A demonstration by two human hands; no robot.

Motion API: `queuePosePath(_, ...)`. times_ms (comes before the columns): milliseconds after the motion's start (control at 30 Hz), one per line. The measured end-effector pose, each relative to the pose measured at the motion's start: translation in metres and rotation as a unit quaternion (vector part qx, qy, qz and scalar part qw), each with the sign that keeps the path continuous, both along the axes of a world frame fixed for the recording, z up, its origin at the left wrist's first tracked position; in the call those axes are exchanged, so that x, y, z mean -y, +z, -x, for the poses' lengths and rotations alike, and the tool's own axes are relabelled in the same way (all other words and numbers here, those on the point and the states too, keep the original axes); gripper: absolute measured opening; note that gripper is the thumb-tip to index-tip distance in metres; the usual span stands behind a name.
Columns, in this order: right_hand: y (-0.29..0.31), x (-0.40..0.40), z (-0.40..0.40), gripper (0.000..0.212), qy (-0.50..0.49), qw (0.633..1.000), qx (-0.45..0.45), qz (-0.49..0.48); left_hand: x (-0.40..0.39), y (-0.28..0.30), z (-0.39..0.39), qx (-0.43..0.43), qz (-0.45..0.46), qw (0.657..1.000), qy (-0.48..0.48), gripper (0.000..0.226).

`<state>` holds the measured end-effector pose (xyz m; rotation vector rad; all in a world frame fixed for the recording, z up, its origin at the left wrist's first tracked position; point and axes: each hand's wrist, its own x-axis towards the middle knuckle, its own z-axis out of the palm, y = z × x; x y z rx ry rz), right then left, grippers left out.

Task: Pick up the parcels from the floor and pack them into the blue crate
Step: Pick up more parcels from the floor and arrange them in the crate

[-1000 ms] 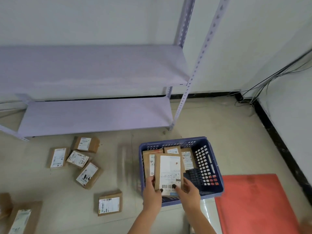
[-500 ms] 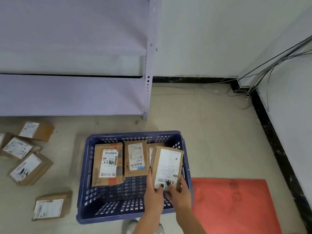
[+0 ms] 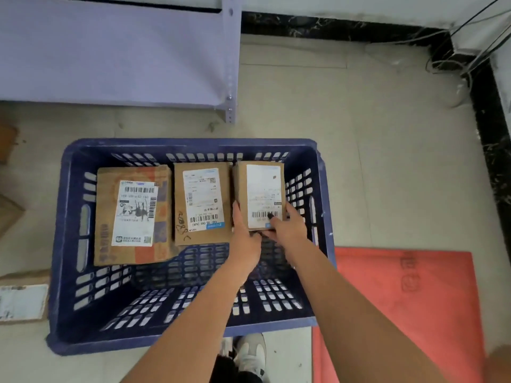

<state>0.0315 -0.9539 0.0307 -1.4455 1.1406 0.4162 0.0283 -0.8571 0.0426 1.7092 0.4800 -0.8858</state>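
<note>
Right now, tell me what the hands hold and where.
Left hand and right hand grip the rightmost parcel by its near end, inside the blue crate.

You're working with matt brown cardboard parcels bearing smooth white paper labels, inside a perforated blue plastic crate. The shelving looks like matt painted metal. The red mat appears faintly textured.

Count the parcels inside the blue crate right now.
3, in a row along the far wall of the blue crate: the large parcel at left, the middle parcel, and the right parcel, gripped by both hands. Nothing seems hidden.
</note>
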Motion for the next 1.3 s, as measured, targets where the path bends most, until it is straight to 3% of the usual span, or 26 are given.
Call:
queuePosePath(67, -0.01, 0.004, -0.008, 0.05, -0.033, 0.999, -0.02, -0.016, -0.005, -0.008, -0.006, 0.008, -0.047, 0.995, -0.088, 0.083)
queuePosePath(167, -0.016, 0.007, -0.011, 0.052, -0.018, 0.999, -0.027, 0.02, -0.011, -0.014, -0.015, -0.001, -0.074, 0.989, -0.129, 0.079)
queuePosePath(300, -0.017, -0.003, -0.014, 0.055, 0.04, 0.996, -0.02, 0.083, -0.017, -0.013, -0.026, -0.022, -0.074, 0.991, -0.113, 0.068)
queuePosePath(400, -0.016, -0.006, -0.014, 0.064, 0.036, 0.999, -0.025, 0.027, -0.02, -0.008, -0.028, -0.009, -0.092, 0.989, -0.118, 0.066)
queuePosePath(533, -0.004, -0.002, -0.016, 0.079, 0.128, 0.989, -0.081, -0.002, -0.028, 0.006, -0.029, -0.001, -0.102, 0.991, -0.089, 0.067)
queuePosePath(667, 0.028, -0.007, -0.009, 0.088, 0.255, 0.95, -0.149, 0.103, -0.043, 0.032, -0.033, -0.01, -0.102, 0.994, -0.039, 0.067)
queuePosePath(833, 0.095, -0.03, 0.02, 0.084, 0.332, 0.928, -0.112, 0.128, -0.079, 0.091, -0.024, 0.007, -0.151, 0.988, -0.026, 0.059)
queuePosePath(1033, 0.188, -0.12, 0.061, 0.071, 0.401, 0.91, -0.03, 0.103, -0.142, 0.187, 0.033, 0.105, -0.203, 0.973, -0.019, 0.048)
queuePosePath(1167, 0.227, -0.205, 0.071, 0.083, 0.45, 0.892, 0.02, 0.045, -0.218, 0.224, 0.062, 0.079, -0.251, 0.965, -0.007, 0.046)
queuePosePath(1300, 0.25, -0.274, 0.054, 0.08, 0.44, 0.897, 0.052, -0.007, -0.309, 0.241, 0.071, 0.047, -0.287, 0.956, 0.05, 0.054)
